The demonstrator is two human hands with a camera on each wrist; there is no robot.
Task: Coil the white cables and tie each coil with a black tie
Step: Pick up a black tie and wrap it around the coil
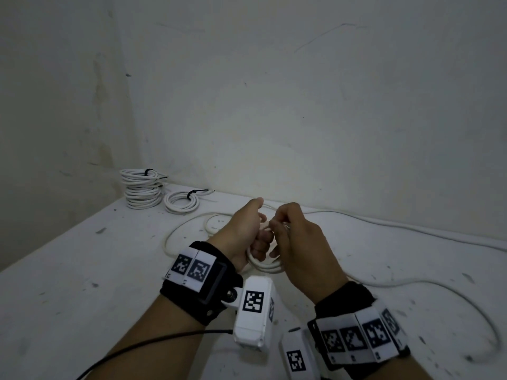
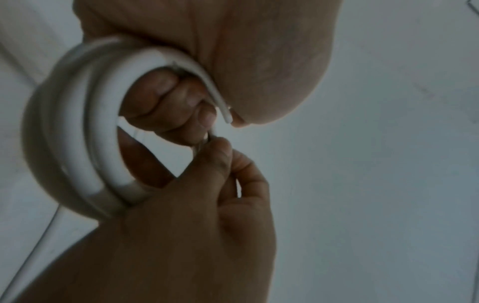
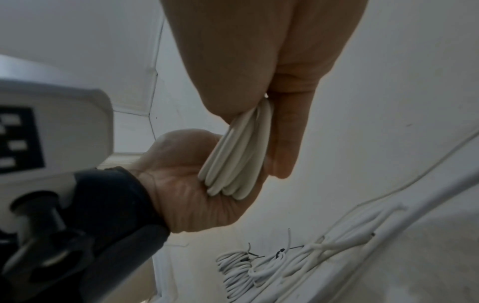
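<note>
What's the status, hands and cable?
Left hand grips white cable coil. Right hand pinches its loops. Long loose tail on table, no tie yet.

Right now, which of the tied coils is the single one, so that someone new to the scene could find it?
Look to the far left corner of the white table, where the walls meet. A tall stack of tied coils stands there; the single tied coil lies flat on the table just to its right. Unlike the stack, it is one layer, with a black tie at its far edge.

Smooth, faintly glossy plastic-sheathed white cable [image 1: 263, 263]; matt, scuffed, speckled white table [image 1: 82, 283]; rough stained wall [image 1: 301, 105].
</note>
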